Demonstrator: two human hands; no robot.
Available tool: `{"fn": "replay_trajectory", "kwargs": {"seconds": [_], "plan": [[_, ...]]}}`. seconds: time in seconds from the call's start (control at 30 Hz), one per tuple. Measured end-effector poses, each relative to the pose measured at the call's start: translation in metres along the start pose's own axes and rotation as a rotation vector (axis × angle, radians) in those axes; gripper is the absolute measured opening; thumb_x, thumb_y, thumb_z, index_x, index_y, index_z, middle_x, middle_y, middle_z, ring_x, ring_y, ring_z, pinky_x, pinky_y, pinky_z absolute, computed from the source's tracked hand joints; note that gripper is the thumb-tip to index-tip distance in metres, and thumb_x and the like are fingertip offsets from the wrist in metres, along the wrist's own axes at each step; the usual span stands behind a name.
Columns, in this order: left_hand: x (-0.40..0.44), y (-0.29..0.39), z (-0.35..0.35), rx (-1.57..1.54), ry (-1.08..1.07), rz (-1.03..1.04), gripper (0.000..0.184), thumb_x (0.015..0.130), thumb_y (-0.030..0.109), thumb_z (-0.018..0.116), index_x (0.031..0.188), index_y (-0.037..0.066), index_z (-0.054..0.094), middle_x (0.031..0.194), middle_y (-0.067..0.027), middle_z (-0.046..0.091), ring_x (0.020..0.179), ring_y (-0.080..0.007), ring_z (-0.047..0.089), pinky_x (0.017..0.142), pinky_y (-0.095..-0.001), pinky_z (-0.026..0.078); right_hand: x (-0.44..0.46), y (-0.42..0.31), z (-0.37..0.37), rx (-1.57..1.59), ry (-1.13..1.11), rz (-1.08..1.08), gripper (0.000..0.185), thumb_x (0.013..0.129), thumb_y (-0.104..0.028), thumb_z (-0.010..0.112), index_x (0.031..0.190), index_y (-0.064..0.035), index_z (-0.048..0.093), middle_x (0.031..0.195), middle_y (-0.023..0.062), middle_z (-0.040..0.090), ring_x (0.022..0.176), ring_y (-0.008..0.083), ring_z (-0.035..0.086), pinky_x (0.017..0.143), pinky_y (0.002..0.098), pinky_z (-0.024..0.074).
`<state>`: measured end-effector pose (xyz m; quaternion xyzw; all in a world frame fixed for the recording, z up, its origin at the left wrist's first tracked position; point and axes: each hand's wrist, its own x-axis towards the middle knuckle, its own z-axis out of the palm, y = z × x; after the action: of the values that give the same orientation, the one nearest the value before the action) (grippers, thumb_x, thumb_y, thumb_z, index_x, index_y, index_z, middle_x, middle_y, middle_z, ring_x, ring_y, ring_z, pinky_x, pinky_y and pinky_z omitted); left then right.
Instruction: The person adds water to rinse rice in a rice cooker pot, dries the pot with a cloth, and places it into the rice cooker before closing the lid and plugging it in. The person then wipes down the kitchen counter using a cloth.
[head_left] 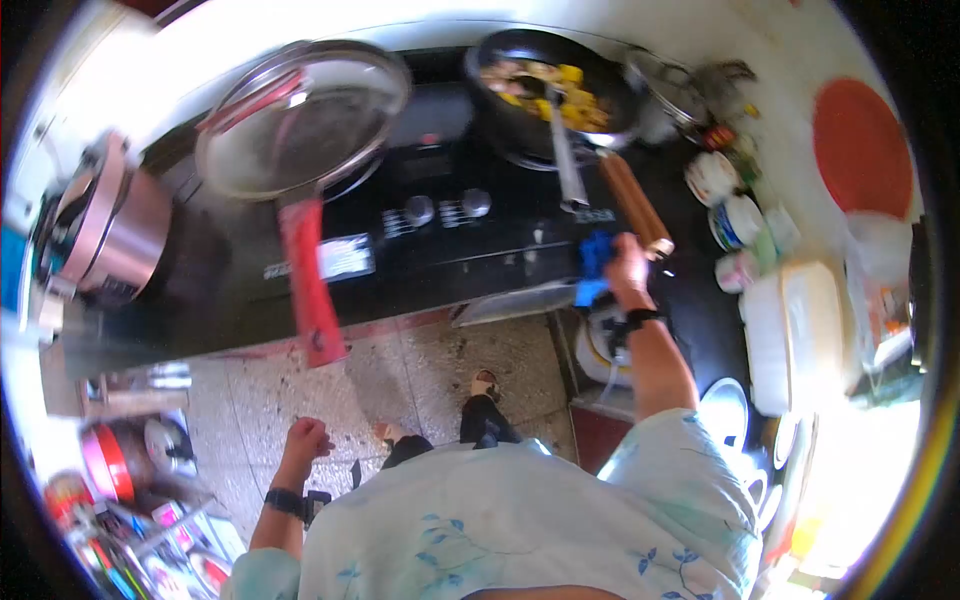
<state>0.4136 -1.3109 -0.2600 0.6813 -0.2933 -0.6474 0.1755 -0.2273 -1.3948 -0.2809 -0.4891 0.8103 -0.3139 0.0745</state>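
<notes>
My right hand (628, 270) is on the black stove top's front right corner, closed on a blue cloth (597, 262). Just beyond it lies the brown handle (637, 205) of a dark wok (505, 135). Yellow and pale chopped food (578, 104) fills part of this wok, and a metal spatula (565, 160) rests in it, its handle pointing toward me. My left hand (308, 438) hangs low over the floor with its fingers curled and nothing visible in them. On the left burner sits a pan with a red handle (312, 285), covered by a glass lid (340, 120).
A pink pressure-cooker-like pot (125, 235) stands at the left. Two knobs (419, 210) are on the stove top. Along the right wall are small jars (735, 220), a white container (790, 335) and a lidded steel pot (660, 95). Shelves with bowls (105, 462) stand lower left.
</notes>
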Motion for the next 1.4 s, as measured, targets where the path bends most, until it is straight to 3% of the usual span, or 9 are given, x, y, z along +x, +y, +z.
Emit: {"fn": "replay_trajectory", "kwargs": {"seconds": [0.03, 0.1, 0.13, 0.17, 0.37, 0.5, 0.57, 0.77, 1.4], "plan": [[-0.005, -0.006, -0.005, 0.015, 0.011, -0.005, 0.013, 0.079, 0.018, 0.053, 0.085, 0.006, 0.049, 0.066, -0.0036, 0.052, 0.057, -0.0165, 0.057, 0.049, -0.0265, 0.047, 0.022, 0.085, 0.012, -0.439, 0.088, -0.373, 0.021, 0.063, 0.003, 0.05, 0.081, -0.0066, 0.049, 0.073, 0.0082, 0.049, 0.07, 0.0214, 0.048, 0.062, 0.0335, 0.0398], [-0.015, -0.027, -0.015, -0.062, 0.024, -0.027, 0.014, 0.078, 0.016, 0.053, 0.087, 0.006, 0.049, 0.069, -0.0049, 0.054, 0.059, -0.0175, 0.058, 0.05, -0.0271, 0.047, 0.01, -0.015, -0.021, -0.862, 0.154, -0.282, 0.021, 0.056, 0.003, 0.046, 0.075, -0.0047, 0.049, 0.075, 0.0136, 0.052, 0.075, 0.0312, 0.049, 0.067, 0.0392, 0.0402], [-0.023, -0.036, -0.02, -0.091, 0.012, -0.028, 0.014, 0.078, 0.017, 0.054, 0.087, 0.006, 0.049, 0.069, -0.0052, 0.054, 0.059, -0.0175, 0.058, 0.05, -0.0273, 0.048, 0.034, 0.012, -0.014, -0.183, 0.22, -0.066, 0.02, 0.055, 0.002, 0.045, 0.074, -0.0048, 0.049, 0.074, 0.0132, 0.051, 0.074, 0.0318, 0.049, 0.068, 0.0395, 0.0399], [-0.03, -0.046, -0.027, -0.117, -0.006, -0.024, 0.015, 0.078, 0.017, 0.054, 0.087, 0.006, 0.05, 0.07, -0.0054, 0.055, 0.059, -0.0176, 0.058, 0.051, -0.0274, 0.048, 0.02, -0.031, -0.016, -0.133, 0.208, 0.135, 0.019, 0.057, -0.001, 0.046, 0.074, -0.0053, 0.05, 0.077, 0.0137, 0.051, 0.074, 0.0328, 0.049, 0.069, 0.0405, 0.0395], [-0.05, -0.096, -0.07, -0.336, 0.04, -0.05, 0.015, 0.078, 0.018, 0.056, 0.086, 0.006, 0.05, 0.069, -0.0054, 0.054, 0.06, -0.0186, 0.059, 0.051, -0.0284, 0.049, -0.052, -0.135, 0.051, -0.32, 0.32, -0.28, 0.019, 0.058, 0.001, 0.044, 0.076, -0.0056, 0.047, 0.076, 0.0137, 0.046, 0.075, 0.0337, 0.045, 0.07, 0.0443, 0.0365], [-0.057, -0.112, -0.103, -0.391, 0.152, -0.06, 0.015, 0.079, 0.018, 0.055, 0.087, 0.006, 0.05, 0.068, -0.0054, 0.054, 0.058, -0.0187, 0.058, 0.051, -0.0292, 0.049, -0.136, -0.277, 0.135, 0.171, 0.045, -0.512, 0.023, 0.054, 0.005, 0.047, 0.074, -0.0054, 0.047, 0.077, 0.0119, 0.048, 0.077, 0.032, 0.046, 0.071, 0.041, 0.0367], [-0.062, -0.122, -0.119, -0.348, 0.208, -0.089, 0.014, 0.08, 0.018, 0.053, 0.087, 0.007, 0.049, 0.073, -0.006, 0.056, 0.063, -0.0178, 0.06, 0.053, -0.0282, 0.048, -0.165, -0.349, 0.173, 0.095, -0.084, -0.834, 0.022, 0.054, 0.0, 0.051, 0.076, -0.005, 0.05, 0.086, 0.0131, 0.051, 0.086, 0.0313, 0.047, 0.078, 0.0394, 0.0366], [-0.085, -0.166, -0.153, -0.554, 0.363, -0.095, 0.015, 0.079, 0.018, 0.053, 0.085, 0.005, 0.05, 0.069, -0.0065, 0.055, 0.058, -0.0174, 0.059, 0.048, -0.0271, 0.047, -0.242, -0.541, 0.246, 0.008, -0.633, -0.966, 0.046, 0.068, -0.022, 0.056, 0.108, -0.0006, 0.044, 0.125, 0.029, 0.026, 0.117, 0.0436, 0.023, 0.098, 0.0481, 0.0185], [-0.094, -0.173, -0.248, -0.853, 0.593, -0.275, 0.014, 0.079, 0.014, 0.051, 0.089, 0.004, 0.049, 0.072, -0.01, 0.055, 0.062, -0.0209, 0.059, 0.053, -0.0307, 0.049, -0.308, -0.839, 0.46, 0.008, -0.683, -0.916, 0.066, 0.075, -0.036, 0.049, 0.125, 0.0017, 0.027, 0.133, 0.0286, 0.013, 0.124, 0.042, 0.011, 0.098, 0.0531, 0.0087]]}}
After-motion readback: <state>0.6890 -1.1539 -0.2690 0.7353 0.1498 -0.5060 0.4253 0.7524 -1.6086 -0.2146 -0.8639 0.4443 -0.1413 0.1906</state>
